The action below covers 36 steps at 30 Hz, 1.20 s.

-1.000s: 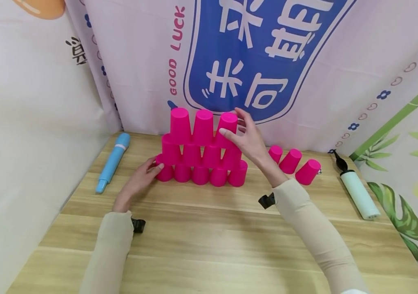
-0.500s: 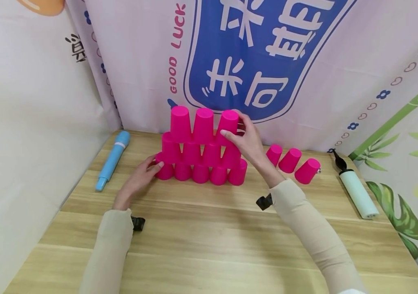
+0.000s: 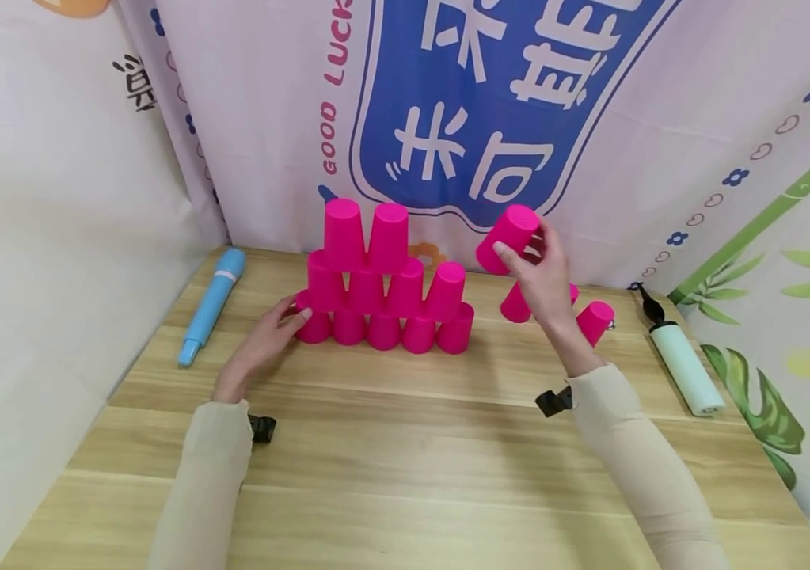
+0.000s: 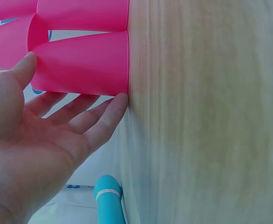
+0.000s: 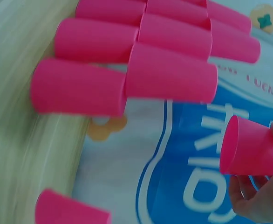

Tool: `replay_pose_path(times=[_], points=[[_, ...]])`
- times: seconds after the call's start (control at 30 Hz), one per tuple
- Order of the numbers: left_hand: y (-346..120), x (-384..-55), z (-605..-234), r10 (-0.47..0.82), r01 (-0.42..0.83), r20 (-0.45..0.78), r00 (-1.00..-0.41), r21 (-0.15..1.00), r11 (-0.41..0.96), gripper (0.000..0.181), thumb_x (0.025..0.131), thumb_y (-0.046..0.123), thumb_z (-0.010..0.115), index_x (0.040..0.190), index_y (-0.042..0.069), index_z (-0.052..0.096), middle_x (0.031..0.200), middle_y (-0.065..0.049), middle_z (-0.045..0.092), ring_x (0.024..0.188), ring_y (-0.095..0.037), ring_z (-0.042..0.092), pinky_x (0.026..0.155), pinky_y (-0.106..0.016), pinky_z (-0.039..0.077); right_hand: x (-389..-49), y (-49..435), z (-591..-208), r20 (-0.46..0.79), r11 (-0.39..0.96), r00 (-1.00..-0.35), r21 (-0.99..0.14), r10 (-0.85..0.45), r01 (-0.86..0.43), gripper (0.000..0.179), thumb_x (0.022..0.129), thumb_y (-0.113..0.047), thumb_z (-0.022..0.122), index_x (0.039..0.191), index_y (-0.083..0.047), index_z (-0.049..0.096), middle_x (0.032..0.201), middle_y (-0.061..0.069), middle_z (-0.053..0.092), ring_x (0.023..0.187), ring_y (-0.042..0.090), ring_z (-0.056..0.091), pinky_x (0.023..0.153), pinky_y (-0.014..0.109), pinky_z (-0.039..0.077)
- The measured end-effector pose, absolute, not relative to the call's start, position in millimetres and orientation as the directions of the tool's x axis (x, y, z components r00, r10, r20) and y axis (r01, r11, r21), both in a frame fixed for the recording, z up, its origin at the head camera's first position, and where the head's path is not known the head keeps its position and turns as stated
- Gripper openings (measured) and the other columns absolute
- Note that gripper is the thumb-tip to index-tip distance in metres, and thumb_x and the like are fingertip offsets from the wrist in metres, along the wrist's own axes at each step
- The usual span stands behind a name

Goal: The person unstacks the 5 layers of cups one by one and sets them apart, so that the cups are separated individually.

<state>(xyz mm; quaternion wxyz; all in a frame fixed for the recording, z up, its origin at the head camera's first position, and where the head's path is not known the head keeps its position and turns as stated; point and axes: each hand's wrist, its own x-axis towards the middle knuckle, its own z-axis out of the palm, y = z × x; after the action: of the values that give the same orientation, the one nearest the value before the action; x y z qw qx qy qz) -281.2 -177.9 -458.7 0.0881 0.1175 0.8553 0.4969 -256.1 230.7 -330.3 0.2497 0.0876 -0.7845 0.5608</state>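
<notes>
My right hand (image 3: 545, 273) grips a pink plastic cup (image 3: 508, 239), tilted and base up, in the air to the right of a stacked cup wall. In the right wrist view the held cup (image 5: 253, 147) is well apart from the stack. Upside-down pink cups form that wall in three tiers, two cups on top (image 3: 388, 237) and several in each lower row. My left hand (image 3: 269, 340) touches the leftmost bottom cup (image 3: 315, 326). The left wrist view shows its fingers extended along that cup's side (image 4: 83, 65), the thumb near its base edge.
More pink cups (image 3: 594, 321) stand right of the wall, partly hidden by my right forearm. A blue tube-shaped item (image 3: 211, 305) lies at left, a pale green hand pump (image 3: 686, 368) at right. A printed cloth (image 3: 269, 119) hangs behind the wooden table (image 3: 390, 451).
My right hand has lifted the right-hand cup off the top tier and carried it rightward, tilting it. The left hand stays at the bottom left cup.
</notes>
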Motion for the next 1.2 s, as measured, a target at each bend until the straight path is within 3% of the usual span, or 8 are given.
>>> replay_pose_path(times=[0.33, 0.6, 0.9, 1.2], points=[[-178, -282, -456, 0.281, 0.087, -0.055, -0.958, 0.878, 0.470, 0.070, 0.100, 0.048, 0.043, 0.154, 0.010, 0.020, 0.151, -0.022, 0.030, 0.136, -0.041, 0.033, 0.109, -0.053, 0.033, -237, 286, -363, 0.414, 0.370, -0.850, -0.884, 0.327, -0.288, 0.061, 0.086, -0.021, 0.073, 0.140, -0.013, 0.044, 0.128, 0.006, 0.051, 0.113, 0.019, 0.051, 0.096, 0.032, 0.046], [-179, -282, -456, 0.285, 0.100, -0.037, -0.958, 0.888, 0.449, 0.072, 0.099, 0.049, 0.044, 0.154, 0.008, 0.021, 0.152, -0.023, 0.030, 0.137, -0.040, 0.032, 0.106, -0.052, 0.038, -230, 314, -403, 0.311, 0.449, -0.867, -0.886, 0.390, -0.116, 0.063, 0.087, -0.021, 0.072, 0.140, -0.005, 0.042, 0.127, 0.012, 0.053, 0.112, 0.019, 0.051, 0.086, 0.022, 0.047], [-178, -280, -458, 0.289, 0.109, -0.033, -0.957, 0.881, 0.461, 0.074, 0.099, 0.051, 0.044, 0.153, 0.007, 0.021, 0.151, -0.023, 0.030, 0.137, -0.040, 0.033, 0.106, -0.052, 0.038, -234, 327, -439, 0.197, 0.509, -0.911, -0.860, 0.362, 0.016, 0.072, 0.088, -0.023, 0.072, 0.144, 0.001, 0.033, 0.133, 0.021, 0.049, 0.119, 0.030, 0.049, 0.103, 0.043, 0.042], [-178, -280, -459, 0.288, 0.103, -0.036, -0.957, 0.886, 0.452, 0.075, 0.098, 0.052, 0.045, 0.154, 0.009, 0.020, 0.152, -0.022, 0.030, 0.137, -0.040, 0.033, 0.106, -0.052, 0.037, -241, 331, -456, 0.164, 0.557, -0.925, -0.828, 0.342, 0.060, 0.069, 0.088, -0.017, 0.071, 0.142, 0.003, 0.033, 0.130, 0.023, 0.050, 0.113, 0.035, 0.049, 0.098, 0.043, 0.042]])
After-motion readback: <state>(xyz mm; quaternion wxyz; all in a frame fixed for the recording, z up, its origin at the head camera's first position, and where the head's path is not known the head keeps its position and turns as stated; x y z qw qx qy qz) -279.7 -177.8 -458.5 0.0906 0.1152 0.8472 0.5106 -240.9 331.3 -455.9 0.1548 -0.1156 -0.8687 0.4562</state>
